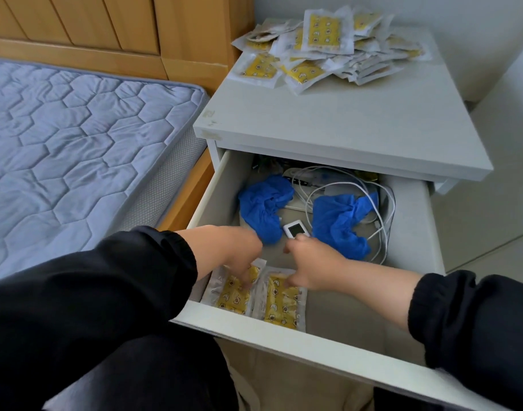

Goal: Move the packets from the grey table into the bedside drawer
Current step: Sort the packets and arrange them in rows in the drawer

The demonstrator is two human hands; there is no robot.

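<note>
Left of the left hand (pixel 235 252) lies a bed (pixel 186 200) with a quilted blue mattress (pixel 76 143) and wooden headboard (pixel 106 25); right of the right hand (pixel 312 268), pale floor (pixel 497 226).

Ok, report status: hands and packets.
Left hand on left packet, right hand on right packet, drawer front; grip unclear. Pile on grey table. Gloves, cables behind, not blocking.

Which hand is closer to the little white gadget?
Right. The right hand is just in front of the gadget, almost touching; the left hand is farther, off to its left, over a packet.
</note>
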